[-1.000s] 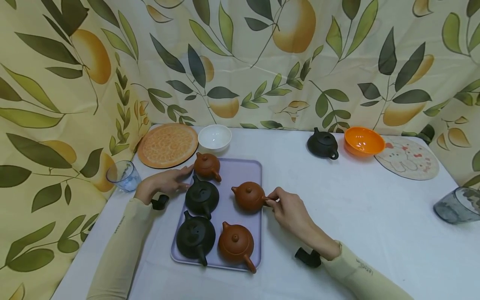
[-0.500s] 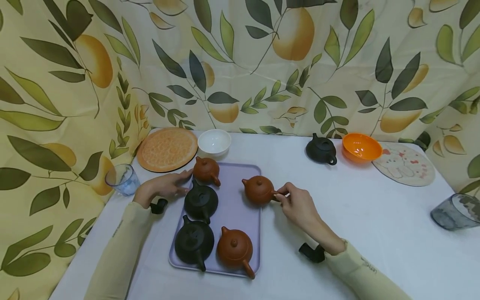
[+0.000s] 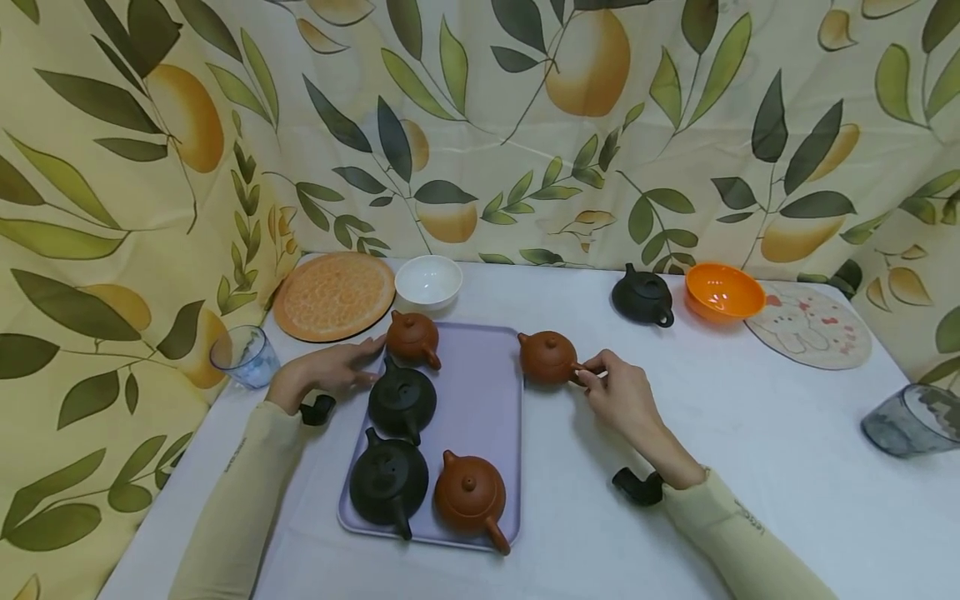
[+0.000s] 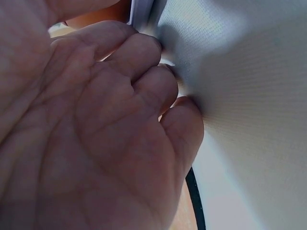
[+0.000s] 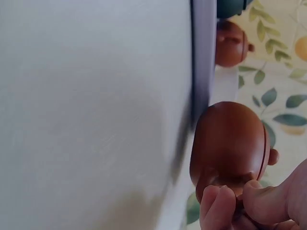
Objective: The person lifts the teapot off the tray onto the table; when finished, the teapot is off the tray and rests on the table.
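My right hand pinches the handle of a reddish-brown teapot, whose spout points left beside the right edge of a lavender tray. In the right wrist view, thumb and fingers meet at the handle of this teapot. At the tray's left edge, my left hand rests beside a small brown teapot and a black teapot. The left wrist view shows its loosely bent fingers close to the white cloth. Lower on the tray stand another black teapot and a brown teapot.
A white bowl and a round orange mat lie behind the tray. A blue glass stands far left. Back right are a black teapot, an orange bowl and a pale round mat. A grey glass stands at right.
The right hand has carried the brown teapot from the tray's right half up and to the right, past the tray's edge. The left hand has stayed at the left edge.
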### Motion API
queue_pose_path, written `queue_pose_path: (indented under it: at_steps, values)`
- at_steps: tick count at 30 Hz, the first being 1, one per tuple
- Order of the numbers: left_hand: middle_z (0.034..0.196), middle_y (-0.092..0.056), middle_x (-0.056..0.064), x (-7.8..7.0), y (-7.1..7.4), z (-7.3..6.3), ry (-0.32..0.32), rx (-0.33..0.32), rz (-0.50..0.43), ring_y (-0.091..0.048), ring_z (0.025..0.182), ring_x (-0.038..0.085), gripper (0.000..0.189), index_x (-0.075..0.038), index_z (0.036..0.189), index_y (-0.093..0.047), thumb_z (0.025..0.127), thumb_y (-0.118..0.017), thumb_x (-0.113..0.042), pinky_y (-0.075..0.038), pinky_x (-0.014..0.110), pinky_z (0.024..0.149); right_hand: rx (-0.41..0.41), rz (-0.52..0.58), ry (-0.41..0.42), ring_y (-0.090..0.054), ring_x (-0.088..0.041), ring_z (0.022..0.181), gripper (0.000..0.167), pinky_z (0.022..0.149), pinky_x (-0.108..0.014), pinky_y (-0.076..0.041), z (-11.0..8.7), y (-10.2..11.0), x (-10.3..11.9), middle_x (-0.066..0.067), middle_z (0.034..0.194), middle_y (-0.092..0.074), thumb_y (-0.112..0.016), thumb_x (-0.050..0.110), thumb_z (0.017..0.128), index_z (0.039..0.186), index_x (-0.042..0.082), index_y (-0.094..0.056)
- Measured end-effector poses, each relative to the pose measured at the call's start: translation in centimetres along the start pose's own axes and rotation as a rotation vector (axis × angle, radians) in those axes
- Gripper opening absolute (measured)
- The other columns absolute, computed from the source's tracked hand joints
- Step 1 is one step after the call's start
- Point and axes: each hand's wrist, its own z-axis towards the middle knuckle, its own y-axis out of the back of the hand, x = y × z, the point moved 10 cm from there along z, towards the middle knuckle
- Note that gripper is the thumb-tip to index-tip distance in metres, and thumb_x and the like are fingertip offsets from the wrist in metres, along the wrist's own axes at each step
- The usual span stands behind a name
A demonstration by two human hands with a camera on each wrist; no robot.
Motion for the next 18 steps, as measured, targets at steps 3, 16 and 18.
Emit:
queue_pose_path:
  at_steps: [3,16,18]
  values:
    - [0.16,-0.012,0.024,-0.1,0.0,0.0,-0.014,-0.003,0.004,-0.012,0.148,0.041,0.074,-0.006,0.156,-0.014,0.099,-0.057,-0.023,-0.014,0.055,0.119,0.022,-0.006,-0.048,-0.056,-0.018,0.063,0.012,0.056,-0.026,-0.04,0.0,0.1,-1.2,-0.016,0.085,-0.072,-0.059,0.008,0.094,0.1,-0.002,-0.063]
    - [0.159,-0.011,0.027,0.0,-0.2,0.1,-0.009,0.009,0.0,-0.014,0.147,0.043,0.074,-0.007,0.156,-0.013,0.099,-0.057,-0.025,-0.015,0.056,0.118,-0.033,-0.068,-0.191,-0.06,-0.03,0.077,0.022,0.062,-0.029,-0.04,-1.2,4.1,-5.6,-0.025,0.096,-0.069,-0.055,0.014,0.095,0.101,-0.006,-0.062]
    - [0.16,-0.011,0.026,0.1,-0.1,0.2,-0.004,0.01,0.002,-0.014,0.147,0.042,0.075,-0.008,0.157,-0.013,0.099,-0.057,-0.024,-0.015,0.056,0.118,-0.037,-0.077,-0.222,-0.059,-0.03,0.076,0.023,0.061,-0.029,-0.04,-1.4,4.8,-6.4,-0.026,0.096,-0.068,-0.055,0.014,0.095,0.102,-0.007,-0.061]
